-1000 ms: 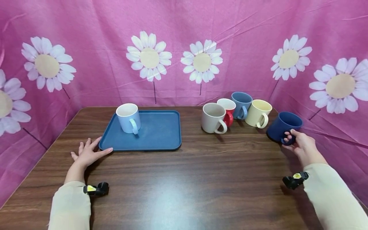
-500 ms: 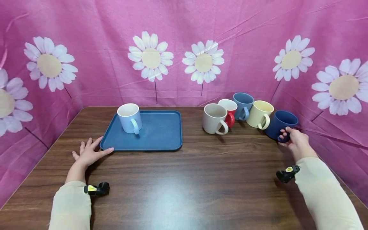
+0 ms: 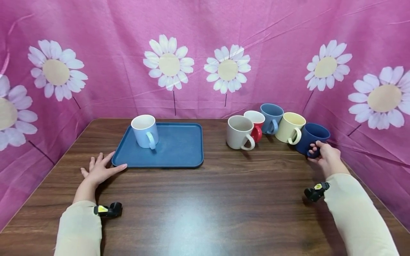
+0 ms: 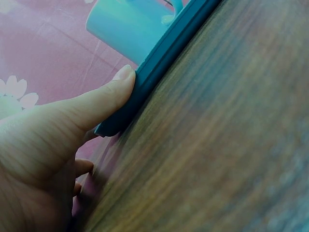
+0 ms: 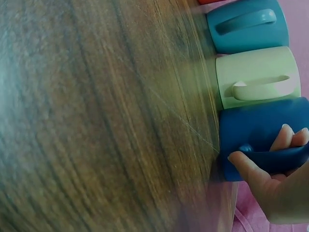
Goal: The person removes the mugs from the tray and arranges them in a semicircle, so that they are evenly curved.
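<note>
My right hand (image 3: 323,154) grips the handle of a dark blue mug (image 3: 311,137) at the right end of a row of mugs; in the right wrist view its fingers (image 5: 285,140) curl round the handle of that dark blue mug (image 5: 256,125), which touches the cream mug (image 5: 253,77). My left hand (image 3: 97,170) lies flat on the table, its thumb (image 4: 104,99) pressed against the near left corner of the blue tray (image 3: 179,149). A light blue mug (image 3: 145,131) stands on the tray's far left part.
Beside the dark blue mug stand a cream mug (image 3: 288,127), a medium blue mug (image 3: 271,117), a red mug (image 3: 253,121) and a beige mug (image 3: 238,132). Pink flowered cloth (image 3: 205,53) walls in the wooden table (image 3: 205,199) at the back and both sides.
My right hand has carried the dark blue mug left and farther back, up against the cream mug. The left hand and the tray have stayed put.
</note>
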`<state>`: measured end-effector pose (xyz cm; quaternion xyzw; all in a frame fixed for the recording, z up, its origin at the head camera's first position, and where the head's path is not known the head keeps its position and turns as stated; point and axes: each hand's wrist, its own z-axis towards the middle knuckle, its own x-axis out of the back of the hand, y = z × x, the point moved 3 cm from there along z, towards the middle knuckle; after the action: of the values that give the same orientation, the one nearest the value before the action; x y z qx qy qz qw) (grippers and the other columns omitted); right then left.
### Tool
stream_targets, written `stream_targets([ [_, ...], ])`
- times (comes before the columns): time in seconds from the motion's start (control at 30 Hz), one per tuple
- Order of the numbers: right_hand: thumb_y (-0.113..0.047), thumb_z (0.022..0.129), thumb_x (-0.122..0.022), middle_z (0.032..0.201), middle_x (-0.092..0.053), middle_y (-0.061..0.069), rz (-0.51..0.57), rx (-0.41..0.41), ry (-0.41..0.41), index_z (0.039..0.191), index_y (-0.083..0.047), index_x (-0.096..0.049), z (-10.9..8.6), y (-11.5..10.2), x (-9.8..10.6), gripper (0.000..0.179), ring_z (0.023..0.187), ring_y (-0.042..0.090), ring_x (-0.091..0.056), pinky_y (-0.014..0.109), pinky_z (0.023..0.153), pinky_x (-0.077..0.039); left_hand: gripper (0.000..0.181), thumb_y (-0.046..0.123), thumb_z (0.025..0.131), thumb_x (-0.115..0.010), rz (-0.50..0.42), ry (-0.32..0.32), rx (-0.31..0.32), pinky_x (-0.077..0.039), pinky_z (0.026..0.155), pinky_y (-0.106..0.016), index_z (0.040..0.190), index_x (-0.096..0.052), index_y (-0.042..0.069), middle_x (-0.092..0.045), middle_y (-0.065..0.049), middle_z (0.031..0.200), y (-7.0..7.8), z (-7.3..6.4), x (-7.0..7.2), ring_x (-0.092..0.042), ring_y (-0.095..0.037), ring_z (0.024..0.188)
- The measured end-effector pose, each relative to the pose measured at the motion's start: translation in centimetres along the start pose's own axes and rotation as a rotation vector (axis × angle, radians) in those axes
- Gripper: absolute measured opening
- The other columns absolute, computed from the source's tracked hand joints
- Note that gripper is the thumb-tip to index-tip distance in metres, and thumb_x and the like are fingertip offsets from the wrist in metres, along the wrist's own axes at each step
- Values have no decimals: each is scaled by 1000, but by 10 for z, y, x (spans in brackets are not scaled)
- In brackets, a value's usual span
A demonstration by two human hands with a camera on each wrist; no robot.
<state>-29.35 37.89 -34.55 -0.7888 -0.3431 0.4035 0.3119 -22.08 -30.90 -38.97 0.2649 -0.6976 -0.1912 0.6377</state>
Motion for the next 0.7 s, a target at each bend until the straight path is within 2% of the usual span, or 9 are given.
stream_targets([
  [0.1, -13, 89, -43, 51, -52, 6, -9, -20, 3, 56, -2, -56, 7, -2, 3, 38, 42, 19, -49, 46, 46, -44, 90, 56, 75, -53, 2, -3, 2, 20, 73, -68, 138, -13, 6, 7, -35, 133, 0, 0, 0, 20, -50, 116],
  [0.27, -16, 88, -49, 52, -52, 6, -16, -56, 5, 58, -1, -58, 31, -6, 18, 34, 44, 21, -51, 50, 53, -45, 90, 57, 75, -52, 6, -5, 1, 20, 73, -68, 138, -12, 7, 8, -35, 133, -1, 1, 1, 21, -50, 115],
  [0.33, -17, 87, -49, 51, -52, 5, -27, -46, 20, 58, -1, -58, 35, -6, 21, 34, 45, 20, -52, 49, 53, -45, 90, 57, 75, -52, 6, -6, 1, 20, 73, -68, 138, -12, 6, 8, -35, 133, -1, 1, 1, 21, -50, 115],
  [0.47, -18, 87, -49, 52, -55, 4, -50, -13, 33, 57, -4, -58, 24, -4, 16, 35, 46, 19, -55, 47, 50, -46, 90, 57, 75, -52, 5, -8, 0, 20, 73, -68, 138, -12, 6, 8, -35, 133, -1, 2, 1, 21, -50, 115],
  [0.7, -20, 87, -50, 55, -58, 5, -57, 29, -40, 58, -5, -59, -2, 1, 5, 34, 50, 19, -59, 41, 47, -48, 89, 56, 75, -52, 2, -5, -3, 20, 73, -68, 138, -13, 6, 8, -35, 133, 0, 1, 1, 21, -50, 115],
])
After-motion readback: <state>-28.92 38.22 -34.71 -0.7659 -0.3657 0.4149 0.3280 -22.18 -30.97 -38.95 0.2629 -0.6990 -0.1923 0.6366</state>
